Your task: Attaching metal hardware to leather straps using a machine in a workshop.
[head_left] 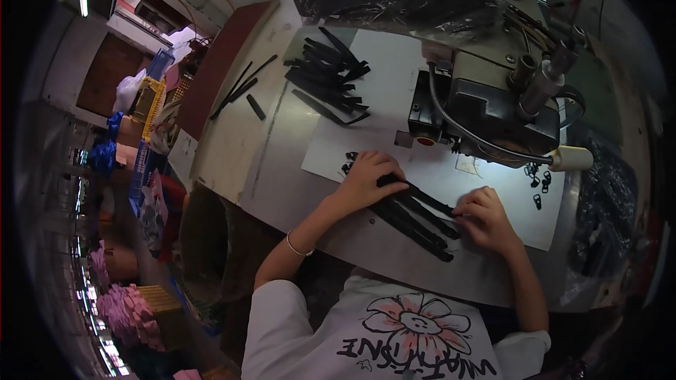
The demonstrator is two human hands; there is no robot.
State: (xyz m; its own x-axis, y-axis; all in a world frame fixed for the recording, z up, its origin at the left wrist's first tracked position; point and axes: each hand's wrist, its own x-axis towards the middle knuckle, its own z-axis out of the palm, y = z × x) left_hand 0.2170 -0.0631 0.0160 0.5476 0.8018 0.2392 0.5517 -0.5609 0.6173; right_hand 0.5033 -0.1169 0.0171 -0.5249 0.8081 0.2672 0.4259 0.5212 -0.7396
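Your left hand [370, 177] has its fingers closed around black strips [408, 226] over the tabletop [282, 193]. Your right hand [491, 224] pinches one strip's end.

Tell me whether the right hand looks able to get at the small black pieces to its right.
Probably yes: bare white sheet lies between the right hand and the small black pieces, with nothing seen blocking it, though it is at the end of a black strap and would likely leave that first.

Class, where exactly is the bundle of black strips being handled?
In the head view, the bundle lies right of and below centre on the worktable, its left end at the left hand, the right hand alongside.
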